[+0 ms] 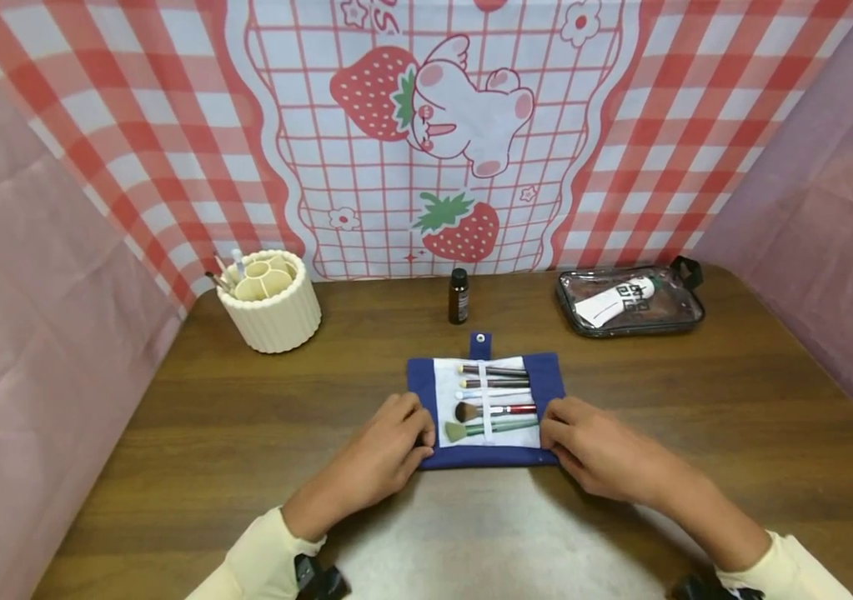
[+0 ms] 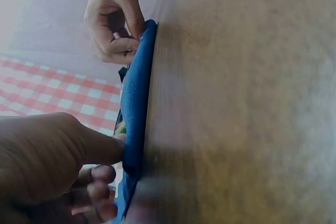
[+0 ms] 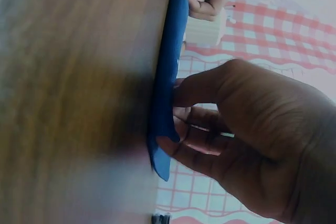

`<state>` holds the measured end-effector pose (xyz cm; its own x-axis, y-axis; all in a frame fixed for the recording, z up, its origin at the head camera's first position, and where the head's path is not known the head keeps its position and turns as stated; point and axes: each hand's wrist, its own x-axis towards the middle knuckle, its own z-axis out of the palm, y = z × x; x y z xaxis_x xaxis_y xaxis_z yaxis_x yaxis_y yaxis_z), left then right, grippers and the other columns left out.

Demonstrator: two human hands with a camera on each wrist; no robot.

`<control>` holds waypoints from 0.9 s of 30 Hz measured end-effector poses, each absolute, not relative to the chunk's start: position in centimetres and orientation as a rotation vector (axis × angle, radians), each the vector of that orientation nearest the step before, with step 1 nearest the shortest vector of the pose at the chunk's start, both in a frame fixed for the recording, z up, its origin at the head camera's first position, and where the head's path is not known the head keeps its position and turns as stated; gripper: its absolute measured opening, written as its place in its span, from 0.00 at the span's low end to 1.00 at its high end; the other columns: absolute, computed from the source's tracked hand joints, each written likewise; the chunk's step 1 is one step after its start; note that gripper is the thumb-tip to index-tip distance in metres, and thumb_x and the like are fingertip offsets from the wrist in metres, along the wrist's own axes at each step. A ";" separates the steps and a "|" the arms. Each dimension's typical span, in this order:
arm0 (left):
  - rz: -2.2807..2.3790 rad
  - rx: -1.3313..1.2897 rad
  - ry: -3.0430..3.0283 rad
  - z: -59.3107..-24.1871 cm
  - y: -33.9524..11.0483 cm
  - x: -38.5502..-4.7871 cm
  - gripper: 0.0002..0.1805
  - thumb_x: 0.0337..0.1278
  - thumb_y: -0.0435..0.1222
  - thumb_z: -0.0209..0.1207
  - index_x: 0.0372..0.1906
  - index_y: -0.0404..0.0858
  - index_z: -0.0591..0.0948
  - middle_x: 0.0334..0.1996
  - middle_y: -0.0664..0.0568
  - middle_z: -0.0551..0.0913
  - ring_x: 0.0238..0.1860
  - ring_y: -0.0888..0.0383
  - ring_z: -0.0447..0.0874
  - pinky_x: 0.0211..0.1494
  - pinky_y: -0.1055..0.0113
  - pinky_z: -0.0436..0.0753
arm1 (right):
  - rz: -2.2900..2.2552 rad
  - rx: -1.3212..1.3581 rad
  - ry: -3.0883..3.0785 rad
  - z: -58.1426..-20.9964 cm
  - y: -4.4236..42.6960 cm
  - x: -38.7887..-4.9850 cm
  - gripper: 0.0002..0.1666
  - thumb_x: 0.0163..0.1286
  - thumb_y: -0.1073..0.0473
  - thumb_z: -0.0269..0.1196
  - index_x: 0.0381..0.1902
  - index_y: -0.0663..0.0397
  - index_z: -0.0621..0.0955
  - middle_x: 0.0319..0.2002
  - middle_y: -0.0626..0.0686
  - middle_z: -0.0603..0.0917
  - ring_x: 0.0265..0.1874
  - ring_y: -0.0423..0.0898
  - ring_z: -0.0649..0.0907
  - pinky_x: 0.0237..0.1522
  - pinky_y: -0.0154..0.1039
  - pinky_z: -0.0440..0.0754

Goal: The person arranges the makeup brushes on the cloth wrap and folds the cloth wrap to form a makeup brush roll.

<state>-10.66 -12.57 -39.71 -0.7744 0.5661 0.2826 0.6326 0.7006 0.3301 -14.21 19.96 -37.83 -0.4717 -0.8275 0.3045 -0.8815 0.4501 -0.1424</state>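
A navy makeup brush case (image 1: 489, 457) lies unfolded on the table, its white lining facing up. Under a white elastic strap several brushes lie in a row, among them a green-handled brush (image 1: 497, 428) and a dark-haired brush with a red handle (image 1: 519, 409). A snap tab (image 1: 480, 346) sticks out at the far edge. With curled fingers, my left hand (image 1: 388, 442) holds the near left corner. My right hand (image 1: 602, 450) pinches the near right side. Both wrist views show the case's thick blue edge (image 2: 137, 98) between the hands; some fingertips are hidden.
Behind the case stands a small dark bottle (image 1: 459, 297). A cream ribbed holder (image 1: 273, 321) with a few slim tools is at the back left. At the back right lies a clear pouch (image 1: 669, 308) with a white tube (image 1: 614, 302). A checked cloth (image 1: 614, 192) hangs behind the wooden table (image 1: 193, 467).
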 end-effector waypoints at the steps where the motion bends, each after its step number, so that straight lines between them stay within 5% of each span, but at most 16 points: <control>1: -0.614 -0.994 -2.757 -39.6 -12.5 -10.6 0.07 0.61 0.34 0.67 0.36 0.44 0.79 0.37 0.58 0.72 0.39 0.60 0.69 0.43 0.67 0.75 | 0.394 1.512 -2.506 -37.7 20.0 -14.1 0.11 0.59 0.68 0.67 0.32 0.47 0.78 0.38 0.43 0.75 0.37 0.38 0.74 0.37 0.38 0.78; 6: -0.585 -1.064 -2.778 -38.9 -12.4 -10.5 0.01 0.66 0.35 0.64 0.38 0.42 0.83 0.36 0.58 0.76 0.39 0.62 0.72 0.44 0.67 0.77 | 0.263 1.512 -2.583 -37.0 20.2 -13.7 0.06 0.63 0.58 0.67 0.37 0.46 0.80 0.42 0.44 0.75 0.41 0.39 0.73 0.40 0.40 0.78; 10: -0.548 -1.110 -2.768 -38.5 -12.6 -10.3 0.10 0.62 0.43 0.68 0.38 0.41 0.83 0.37 0.57 0.76 0.38 0.62 0.72 0.43 0.67 0.77 | 0.193 1.497 -2.628 -36.7 20.2 -13.6 0.09 0.63 0.51 0.71 0.38 0.43 0.81 0.43 0.44 0.74 0.42 0.40 0.72 0.39 0.39 0.77; 20: -0.453 -1.144 -2.787 -38.8 -12.6 -10.2 0.09 0.61 0.39 0.68 0.41 0.40 0.82 0.40 0.55 0.77 0.42 0.59 0.75 0.54 0.62 0.78 | 0.327 1.487 -2.597 -37.5 20.4 -13.4 0.07 0.65 0.56 0.70 0.36 0.43 0.80 0.35 0.39 0.74 0.36 0.36 0.73 0.37 0.38 0.76; 27: -0.539 -1.098 -2.799 -39.6 -12.9 -10.8 0.05 0.68 0.37 0.61 0.42 0.39 0.82 0.38 0.56 0.74 0.40 0.59 0.70 0.46 0.63 0.75 | 0.480 1.370 -2.647 -38.4 20.6 -13.7 0.10 0.68 0.61 0.66 0.45 0.45 0.78 0.39 0.40 0.77 0.39 0.35 0.76 0.39 0.40 0.80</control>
